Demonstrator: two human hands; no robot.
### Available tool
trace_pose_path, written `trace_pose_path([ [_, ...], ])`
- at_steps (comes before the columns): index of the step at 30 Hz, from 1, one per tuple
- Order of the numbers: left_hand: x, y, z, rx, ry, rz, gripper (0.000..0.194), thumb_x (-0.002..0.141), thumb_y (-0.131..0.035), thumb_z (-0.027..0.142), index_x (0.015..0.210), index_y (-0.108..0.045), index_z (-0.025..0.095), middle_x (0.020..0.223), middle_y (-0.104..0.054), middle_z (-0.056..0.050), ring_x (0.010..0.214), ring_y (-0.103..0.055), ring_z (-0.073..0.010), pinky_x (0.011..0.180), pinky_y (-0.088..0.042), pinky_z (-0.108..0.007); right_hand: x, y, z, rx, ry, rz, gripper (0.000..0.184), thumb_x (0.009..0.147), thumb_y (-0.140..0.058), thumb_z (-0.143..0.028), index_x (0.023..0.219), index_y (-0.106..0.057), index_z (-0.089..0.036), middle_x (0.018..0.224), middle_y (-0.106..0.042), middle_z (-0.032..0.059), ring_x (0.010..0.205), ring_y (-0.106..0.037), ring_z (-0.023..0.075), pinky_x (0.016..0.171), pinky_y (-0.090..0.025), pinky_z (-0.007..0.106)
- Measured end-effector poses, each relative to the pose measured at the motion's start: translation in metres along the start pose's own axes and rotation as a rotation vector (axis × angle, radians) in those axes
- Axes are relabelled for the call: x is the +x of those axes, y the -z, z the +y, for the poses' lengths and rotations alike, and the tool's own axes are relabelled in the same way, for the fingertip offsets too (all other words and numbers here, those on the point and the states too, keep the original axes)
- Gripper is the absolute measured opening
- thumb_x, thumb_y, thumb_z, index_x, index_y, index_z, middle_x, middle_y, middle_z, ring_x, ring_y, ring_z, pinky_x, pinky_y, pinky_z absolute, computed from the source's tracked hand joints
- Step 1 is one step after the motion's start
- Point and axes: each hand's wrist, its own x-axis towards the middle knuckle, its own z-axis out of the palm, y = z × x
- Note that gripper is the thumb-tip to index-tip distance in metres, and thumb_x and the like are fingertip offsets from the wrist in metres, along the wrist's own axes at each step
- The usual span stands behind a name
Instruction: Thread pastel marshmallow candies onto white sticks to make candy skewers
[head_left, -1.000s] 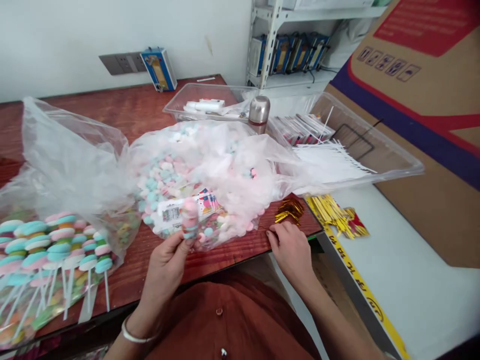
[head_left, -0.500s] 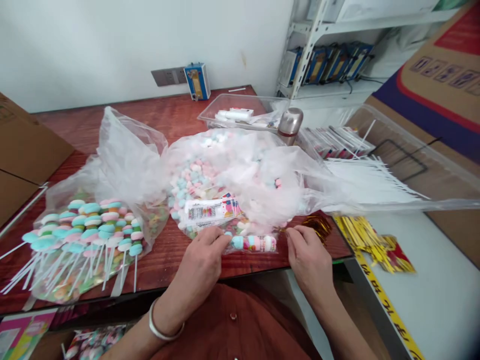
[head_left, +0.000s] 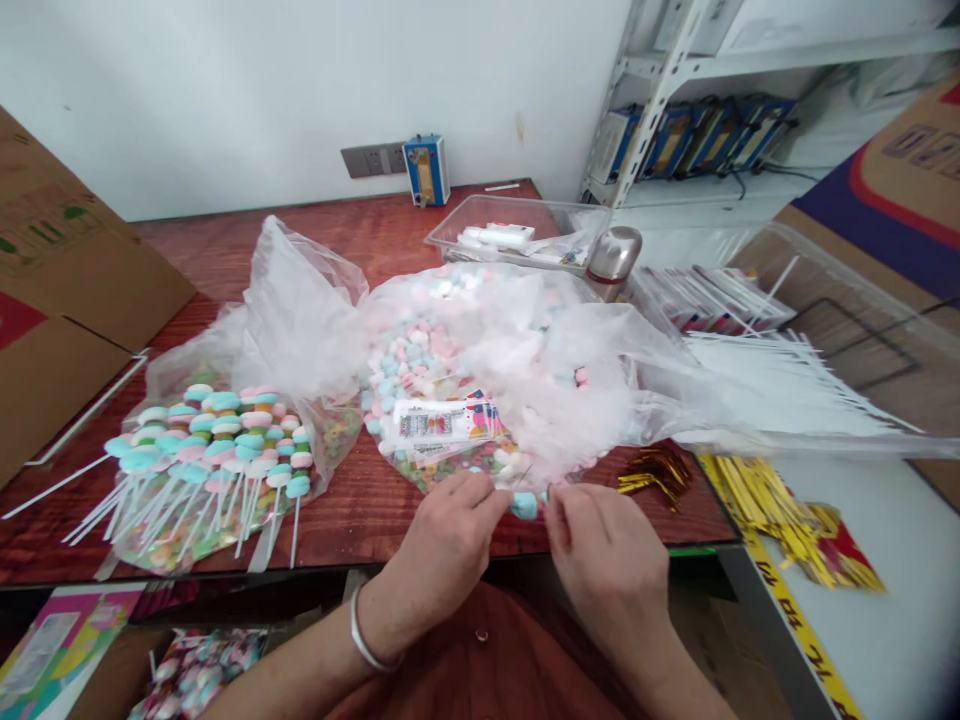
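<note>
Close to the table's front edge, a clear-wrapped marshmallow stick [head_left: 524, 505] lies between my two hands, with one blue piece showing. My left hand [head_left: 454, 530] is closed, thumb and finger pinching at the wrapper's end. My right hand [head_left: 604, 550] is closed round the other side and hides most of the stick. A thin dark line, perhaps a twist tie, pokes up by my left fingertips. Gold twist ties [head_left: 656, 475] lie to the right of my right hand. Behind, printed wrappers [head_left: 442, 420] rest on a big plastic bag of marshmallows [head_left: 409, 350].
Several marshmallow skewers [head_left: 217, 445] lie on a bag at the left. Cardboard boxes [head_left: 67, 270] stand at both sides. A steel flask [head_left: 613, 260], a clear tub [head_left: 517, 205] and a tray of white sticks [head_left: 787, 380] are at the back right. More gold ties [head_left: 780, 510] lie right.
The marshmallow stick, earlier upright in my left hand, now lies level between both hands. My right hand has come from the gold ties to the stick. The view has swung left.
</note>
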Motion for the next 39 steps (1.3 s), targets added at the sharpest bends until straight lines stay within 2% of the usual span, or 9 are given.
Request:
trace_pose_path([
  [6,0.004,-0.008,-0.001,-0.078,0.076,0.229,0.022,0.095,-0.043,0.011,0.113,-0.056,0.016,0.09,-0.064,-0.007,0.083,-0.059,-0.0193,0.075,-0.051,-0.031,0.006,-0.01,-0.025,0.069,0.056,-0.027,0.014,0.093,-0.057,-0.013,0.081,-0.056,-0.021,0.071,-0.06,0.0047,0.066,-0.051,0.02,0.066,-0.037,0.035],
  [12,0.007,-0.006,-0.005,-0.265,0.203,0.278,0.023,0.095,-0.047,0.014,0.107,-0.065,0.019,0.091,-0.066,-0.007,0.086,-0.061,-0.0185,0.078,-0.05,-0.03,0.01,-0.015,-0.031,0.137,0.003,0.023,0.023,0.092,-0.058,-0.013,0.072,-0.051,-0.023,0.061,-0.054,0.0016,0.061,-0.049,0.0182,0.062,-0.036,0.033],
  [15,0.014,-0.007,-0.003,-0.653,0.435,0.32,0.015,0.09,-0.055,0.017,0.094,-0.069,0.019,0.087,-0.068,-0.005,0.081,-0.061,-0.0162,0.074,-0.049,-0.028,0.011,-0.022,-0.032,0.292,-0.122,0.046,0.018,0.092,-0.056,-0.014,0.076,-0.053,-0.022,0.065,-0.059,0.002,0.061,-0.054,0.017,0.061,-0.039,0.03],
  [19,0.025,-0.014,-0.001,-1.454,0.815,0.319,0.017,0.076,-0.073,0.031,0.081,-0.067,0.015,0.059,-0.054,0.003,0.051,-0.043,-0.0076,0.049,-0.035,-0.02,0.016,-0.034,-0.028,0.749,-0.472,-0.026,0.012,0.092,-0.054,-0.021,0.08,-0.054,-0.021,0.067,-0.061,-0.0015,0.058,-0.057,0.0135,0.054,-0.043,0.024],
  [24,0.032,-0.017,-0.001,-1.81,0.922,0.351,0.032,0.06,-0.086,0.033,0.075,-0.065,0.013,0.054,-0.048,0.005,0.049,-0.037,-0.0043,0.048,-0.028,-0.018,0.023,-0.037,-0.025,1.102,-0.633,-0.179,0.014,0.09,-0.059,-0.032,0.097,-0.059,-0.02,0.089,-0.067,0.0035,0.076,-0.064,0.0168,0.065,-0.053,0.027],
  [27,0.032,-0.017,-0.002,-1.758,0.919,0.377,0.035,0.061,-0.085,0.035,0.079,-0.066,0.013,0.056,-0.051,0.005,0.049,-0.039,-0.0046,0.049,-0.032,-0.018,0.026,-0.034,-0.027,1.188,-0.643,-0.268,0.028,0.089,-0.061,-0.036,0.113,-0.059,-0.019,0.104,-0.068,0.0073,0.083,-0.065,0.0183,0.069,-0.054,0.029],
  [30,0.027,-0.02,-0.005,-1.498,0.84,0.382,0.027,0.074,-0.076,0.037,0.083,-0.066,0.014,0.061,-0.055,0.003,0.051,-0.044,-0.0067,0.05,-0.036,-0.02,0.028,-0.032,-0.028,1.2,-0.649,-0.296,0.02,0.09,-0.06,-0.037,0.096,-0.063,-0.018,0.09,-0.069,0.0048,0.078,-0.063,0.0179,0.069,-0.051,0.028],
  [35,0.014,-0.025,-0.013,-0.59,0.341,0.423,0.017,0.093,-0.053,0.02,0.101,-0.067,0.019,0.091,-0.07,-0.006,0.086,-0.064,-0.0169,0.078,-0.051,-0.03,0.028,-0.032,-0.026,1.093,-0.64,-0.24,0.023,0.094,-0.053,-0.034,0.079,-0.063,-0.019,0.075,-0.065,0.0015,0.071,-0.058,0.0169,0.067,-0.046,0.027],
  [39,0.009,-0.026,-0.017,-0.271,0.153,0.403,0.025,0.095,-0.046,0.014,0.115,-0.061,0.017,0.099,-0.069,-0.011,0.094,-0.064,-0.0189,0.082,-0.052,-0.031,0.027,-0.031,-0.027,0.979,-0.531,-0.194,0.019,0.093,-0.053,-0.028,0.079,-0.061,-0.019,0.074,-0.063,0.0003,0.069,-0.056,0.0157,0.064,-0.043,0.026],
])
